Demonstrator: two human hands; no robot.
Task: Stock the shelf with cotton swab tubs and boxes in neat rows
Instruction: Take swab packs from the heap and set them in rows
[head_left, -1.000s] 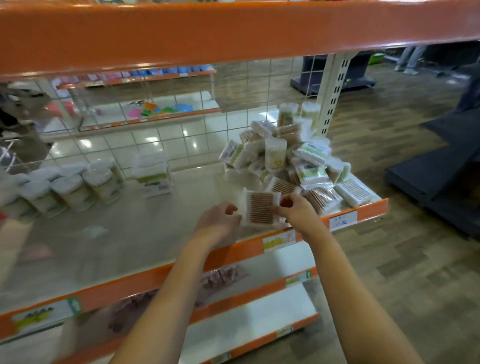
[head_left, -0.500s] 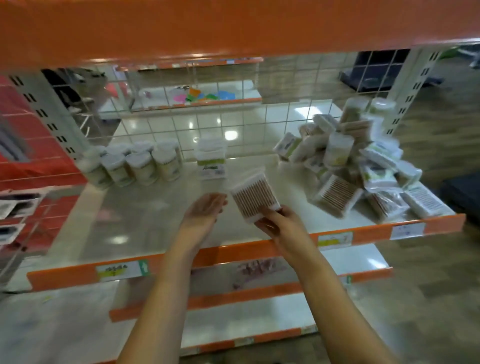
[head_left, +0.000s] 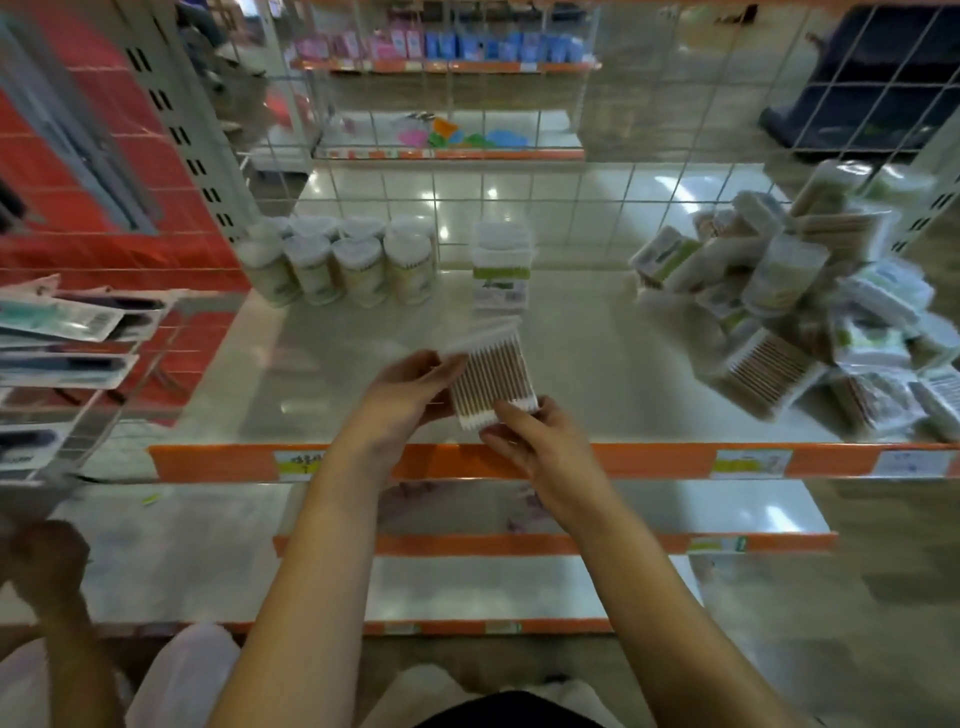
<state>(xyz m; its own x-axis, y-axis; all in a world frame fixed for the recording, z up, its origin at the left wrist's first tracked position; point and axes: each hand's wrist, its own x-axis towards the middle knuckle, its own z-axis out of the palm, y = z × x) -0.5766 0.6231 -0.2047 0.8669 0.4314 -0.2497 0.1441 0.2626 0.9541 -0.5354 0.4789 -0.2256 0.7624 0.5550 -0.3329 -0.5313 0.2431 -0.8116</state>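
Observation:
Both hands hold a clear box of wooden-stick cotton swabs (head_left: 491, 376) above the front middle of the shelf (head_left: 597, 364). My left hand (head_left: 410, 395) grips its left side and my right hand (head_left: 535, 441) pinches its lower right corner. Several round cotton swab tubs (head_left: 358, 262) stand in rows at the shelf's back left. One square tub with a green label (head_left: 501, 270) stands to their right. A jumbled pile of swab boxes and tubs (head_left: 810, 312) fills the shelf's right end.
A wire grid backs the shelf (head_left: 571, 171), and white slotted uprights (head_left: 192, 140) frame it. Orange price rails (head_left: 649, 460) edge this shelf and the two lower shelves. Hanging packaged goods (head_left: 62, 338) sit at the left. Another person's arm (head_left: 57, 597) shows at the lower left.
The box of wooden swabs came away from the pile toward the shelf's middle. My left hand, open before, now grips its left side. The view swung left and down.

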